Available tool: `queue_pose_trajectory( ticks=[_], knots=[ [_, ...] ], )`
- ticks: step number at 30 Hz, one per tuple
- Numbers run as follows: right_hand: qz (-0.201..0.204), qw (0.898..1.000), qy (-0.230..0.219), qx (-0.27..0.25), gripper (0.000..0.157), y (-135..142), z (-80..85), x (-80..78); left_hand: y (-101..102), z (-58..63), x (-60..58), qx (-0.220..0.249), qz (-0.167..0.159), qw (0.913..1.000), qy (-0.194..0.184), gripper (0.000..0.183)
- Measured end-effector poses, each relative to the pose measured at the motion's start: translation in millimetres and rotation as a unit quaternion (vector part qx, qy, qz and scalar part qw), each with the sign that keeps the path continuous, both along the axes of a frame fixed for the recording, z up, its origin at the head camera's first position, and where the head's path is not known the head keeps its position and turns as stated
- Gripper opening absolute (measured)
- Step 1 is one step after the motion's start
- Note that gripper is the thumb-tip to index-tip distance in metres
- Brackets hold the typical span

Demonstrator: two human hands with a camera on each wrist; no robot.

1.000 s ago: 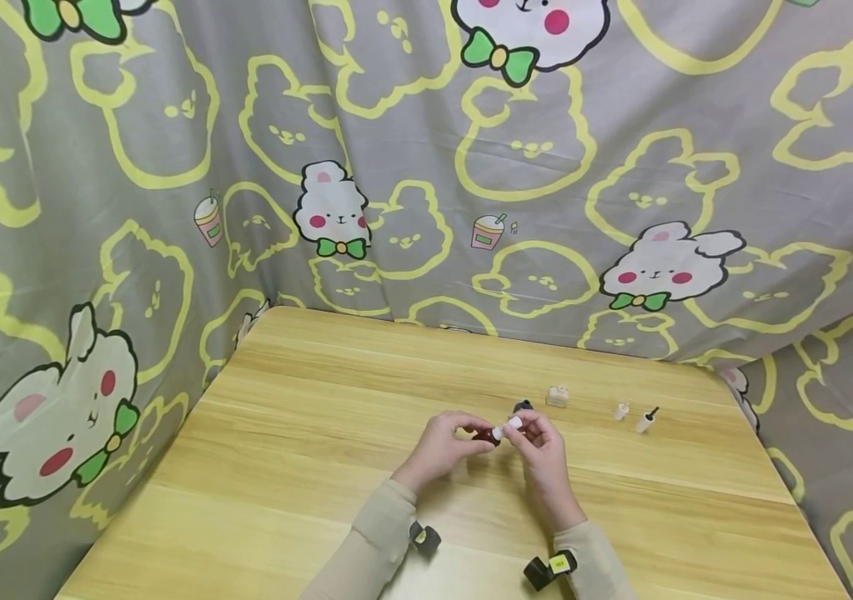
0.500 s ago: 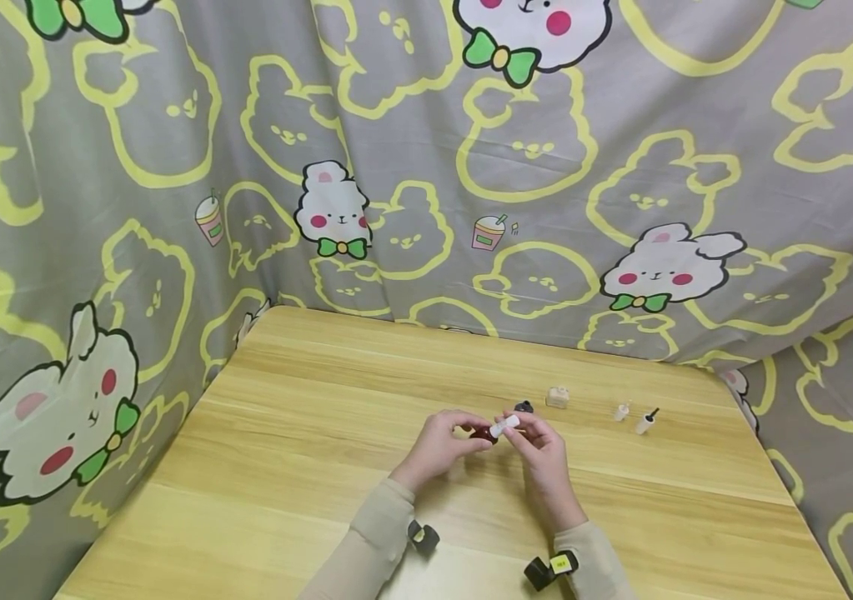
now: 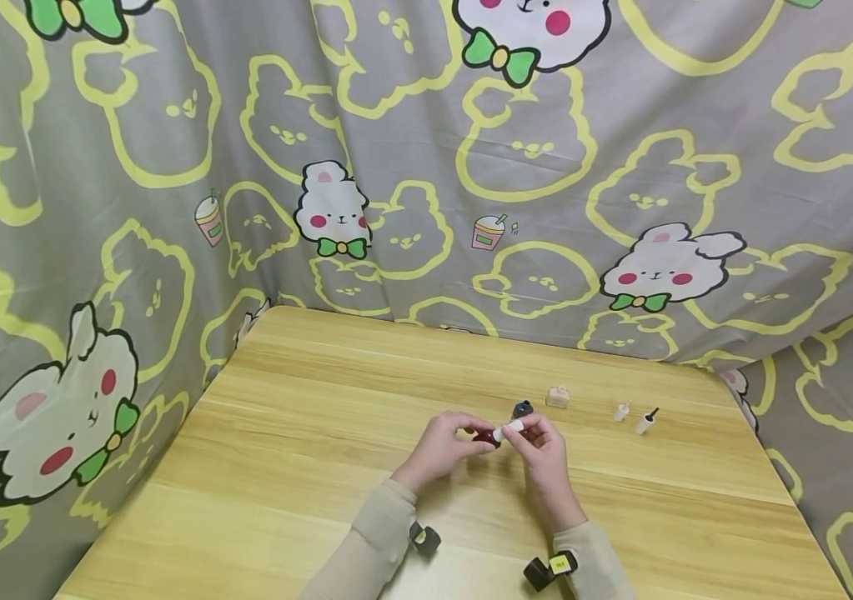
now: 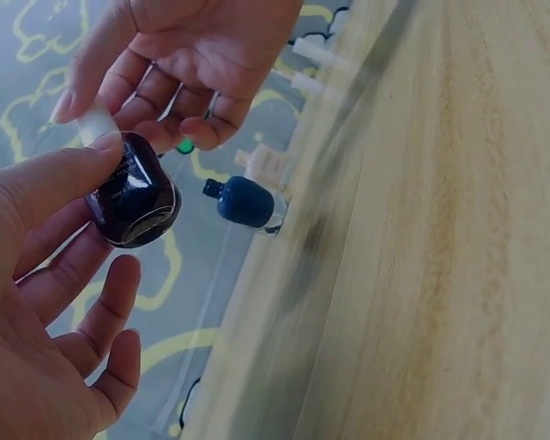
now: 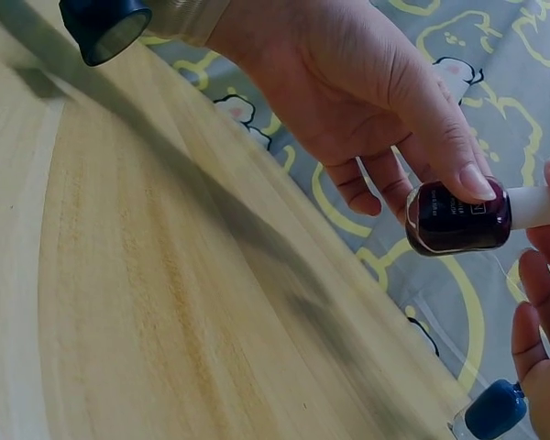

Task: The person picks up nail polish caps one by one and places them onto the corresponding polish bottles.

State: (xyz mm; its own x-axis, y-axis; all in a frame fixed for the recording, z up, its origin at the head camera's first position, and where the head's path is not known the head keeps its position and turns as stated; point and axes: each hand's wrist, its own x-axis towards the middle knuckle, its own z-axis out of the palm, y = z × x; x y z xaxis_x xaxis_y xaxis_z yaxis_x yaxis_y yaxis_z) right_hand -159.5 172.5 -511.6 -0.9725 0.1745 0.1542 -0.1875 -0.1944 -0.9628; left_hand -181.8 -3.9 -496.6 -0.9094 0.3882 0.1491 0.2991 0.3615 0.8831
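My left hand (image 3: 437,450) holds a dark red nail polish bottle (image 4: 133,192) between thumb and fingers, tilted above the table. My right hand (image 3: 546,467) pinches its white cap (image 5: 534,208), which sits against the bottle's neck in both wrist views. Just beyond the hands stands a dark blue nail polish bottle (image 4: 246,202) with its dark neck uncovered. Behind it is a pale pink nail polish bottle (image 3: 557,397), also without a cap.
Two white caps with brushes, one pale-tipped (image 3: 622,411) and one dark-tipped (image 3: 646,422), stand brush up at the right on the wooden table (image 3: 306,417). A patterned grey curtain (image 3: 411,167) hangs behind and to the sides.
The right hand's white cap was a little apart from the red bottle's neck a second ago; now it lies up against it. The left hand has hardly moved.
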Motion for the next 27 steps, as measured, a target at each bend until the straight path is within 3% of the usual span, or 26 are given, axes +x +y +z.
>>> queue_pose_trajectory(
  ticks=[8,17,27],
  knots=[
    [-0.006,1.0,-0.009,0.014,0.018,0,1.6,0.5,1,-2.7,-1.0,0.004,0.002,1.0,0.001,0.026],
    [0.007,1.0,0.025,0.002,0.02,4,-0.6,-2.7,-6,-4.4,-6.9,0.022,0.02,0.9996,-0.001,0.027],
    [-0.025,0.998,0.053,0.004,0.029,25,8.3,-5.9,-21,-4.5,-16.1,0.03,0.053,0.9981,-0.003,0.025]
  ],
)
